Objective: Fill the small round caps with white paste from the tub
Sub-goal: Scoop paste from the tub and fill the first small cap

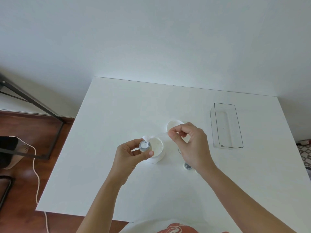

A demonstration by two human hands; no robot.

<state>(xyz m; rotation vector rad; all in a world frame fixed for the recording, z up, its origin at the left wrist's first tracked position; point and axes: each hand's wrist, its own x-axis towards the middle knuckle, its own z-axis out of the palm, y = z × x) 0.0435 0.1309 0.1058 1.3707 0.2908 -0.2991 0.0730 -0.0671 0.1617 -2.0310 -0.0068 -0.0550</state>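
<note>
Over the white table (117,182), the left hand (133,153) pinches a small round cap (144,146), its open mouth tilted up toward the person, just before the tub (157,148). The right hand (188,142) grips a clear spatula (159,135) by fingertips; it lies nearly level, paste-laden tip pointing left at the cap.

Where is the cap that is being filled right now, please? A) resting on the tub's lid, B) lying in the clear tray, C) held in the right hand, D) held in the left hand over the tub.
D: the left hand holds the cap over the tub, while the right hand pinches the paste stick.
</note>
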